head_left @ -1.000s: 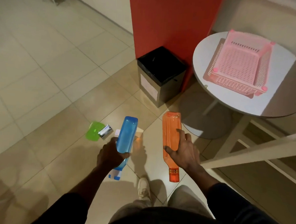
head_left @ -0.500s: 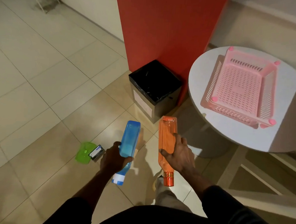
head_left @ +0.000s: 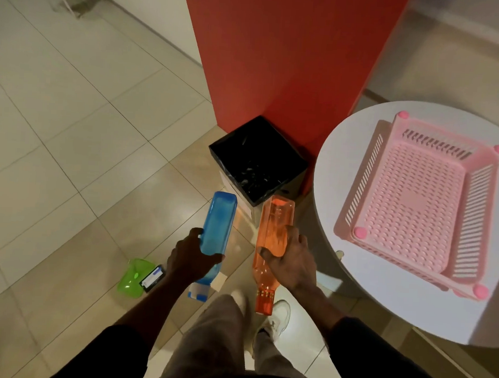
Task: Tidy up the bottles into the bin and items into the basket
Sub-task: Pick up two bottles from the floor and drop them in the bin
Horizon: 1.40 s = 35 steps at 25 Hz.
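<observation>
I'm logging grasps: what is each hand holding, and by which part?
Left hand: blue bottle, around its body nearer the cap. Right hand: orange bottle, around its body nearer the neck.

Pale beige floor tiles (head_left: 72,121) with thin grout lines spread out under and to the left of my left hand (head_left: 192,258). Straight ahead of both hands rises a red wall panel (head_left: 278,60), with a cream wall (head_left: 142,7) beyond it on the left. A round white table (head_left: 333,187) stands just right of my right hand (head_left: 290,263). Soft light glares off the tiles ahead.
</observation>
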Tool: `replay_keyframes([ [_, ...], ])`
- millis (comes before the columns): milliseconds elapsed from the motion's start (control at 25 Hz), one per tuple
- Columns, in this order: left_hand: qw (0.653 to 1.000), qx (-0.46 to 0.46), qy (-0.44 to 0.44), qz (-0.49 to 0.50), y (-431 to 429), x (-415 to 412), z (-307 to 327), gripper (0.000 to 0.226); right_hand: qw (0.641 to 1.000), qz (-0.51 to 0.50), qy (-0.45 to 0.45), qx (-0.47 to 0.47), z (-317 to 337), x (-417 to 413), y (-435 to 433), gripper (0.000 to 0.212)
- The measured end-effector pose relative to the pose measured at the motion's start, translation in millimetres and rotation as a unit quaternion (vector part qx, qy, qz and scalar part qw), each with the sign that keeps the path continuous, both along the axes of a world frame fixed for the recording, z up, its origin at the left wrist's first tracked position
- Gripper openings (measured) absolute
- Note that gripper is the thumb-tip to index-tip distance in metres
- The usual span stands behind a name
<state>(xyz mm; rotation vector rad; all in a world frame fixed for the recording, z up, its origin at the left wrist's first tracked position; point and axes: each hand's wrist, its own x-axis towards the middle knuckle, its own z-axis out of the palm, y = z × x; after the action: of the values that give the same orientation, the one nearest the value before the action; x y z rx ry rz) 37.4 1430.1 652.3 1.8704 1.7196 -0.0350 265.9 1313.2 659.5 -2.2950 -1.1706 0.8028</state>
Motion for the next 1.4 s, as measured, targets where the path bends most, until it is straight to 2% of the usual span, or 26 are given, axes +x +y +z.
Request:
replay_keyframes([
  [240, 0.999, -0.018, 0.006, -0.030, 76.9, 54.7, -27.1, 0.092, 0.997, -0.043, 0.047, -0.044, -16.5, 34.3, 72.4, 0.086],
  [320, 0.997, -0.038, 0.022, -0.056, 127.8, 76.6, -43.4, 0.092, 0.995, -0.072, 0.024, -0.068, -23.1, 51.2, 112.6, 0.084],
  [440, 0.997, -0.055, 0.013, -0.053, 159.8, 88.3, -51.5, 0.091, 0.997, -0.028, -0.028, -0.061, -26.5, 59.6, 131.6, 0.085],
  [720, 0.990, -0.098, 0.041, -0.097, 266.0, 127.0, -89.5, 0.085, 0.978, -0.139, 0.074, -0.134, -39.5, 84.7, 223.8, 0.095],
  [920, 0.988, -0.111, 0.038, -0.097, 304.9, 150.8, -114.8, 0.081, 0.965, -0.179, 0.132, -0.136, -75.2, 98.1, 270.3, 0.102],
  [1000, 0.989, -0.110, 0.037, -0.088, 313.7, 153.9, -129.5, 0.079, 0.962, -0.183, 0.127, -0.159, -97.3, 103.9, 290.1, 0.104],
  [1120, 0.989, -0.112, 0.033, -0.093, 324.9, 159.5, -145.4, 0.076, 0.964, -0.191, 0.119, -0.141, -116.3, 117.4, 313.5, 0.103],
  [1240, 0.987, -0.101, 0.046, -0.113, 342.5, 174.5, -163.5, 0.074, 0.970, -0.177, 0.070, -0.149, -136.6, 131.1, 337.3, 0.102],
  [1400, 0.983, -0.091, 0.066, -0.146, 367.9, 207.2, -181.1, 0.073, 0.966, -0.172, 0.064, -0.180, -166.6, 144.7, 362.6, 0.102],
])
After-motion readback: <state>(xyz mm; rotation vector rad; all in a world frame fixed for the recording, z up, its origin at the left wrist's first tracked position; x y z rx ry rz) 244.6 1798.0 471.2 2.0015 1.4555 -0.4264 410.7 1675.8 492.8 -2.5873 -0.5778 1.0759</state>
